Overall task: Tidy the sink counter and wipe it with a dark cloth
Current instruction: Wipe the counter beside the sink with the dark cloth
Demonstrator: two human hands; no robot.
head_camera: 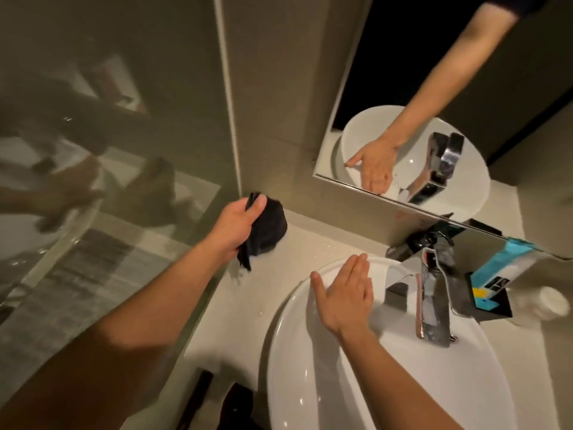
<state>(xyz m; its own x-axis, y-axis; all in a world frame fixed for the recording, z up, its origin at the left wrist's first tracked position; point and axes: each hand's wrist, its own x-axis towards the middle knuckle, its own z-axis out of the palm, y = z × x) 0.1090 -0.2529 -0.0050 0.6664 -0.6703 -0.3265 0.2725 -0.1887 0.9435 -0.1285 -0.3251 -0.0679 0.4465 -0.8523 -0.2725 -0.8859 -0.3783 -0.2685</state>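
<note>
My left hand (237, 226) is closed around a bunched dark cloth (269, 226), held at the back left corner of the pale counter (245, 305), close to the wall. My right hand (344, 293) is flat with fingers together, palm down on the far left rim of the white basin (297, 361). It holds nothing. Small water drops glint on the counter between the cloth and the basin.
A chrome tap (432, 301) rises behind the basin. To its right stand a black holder (490, 301) with a blue-and-white box (504, 266) and a white bottle (548, 301). A mirror (434, 119) hangs behind; a glass panel (108, 150) borders the left.
</note>
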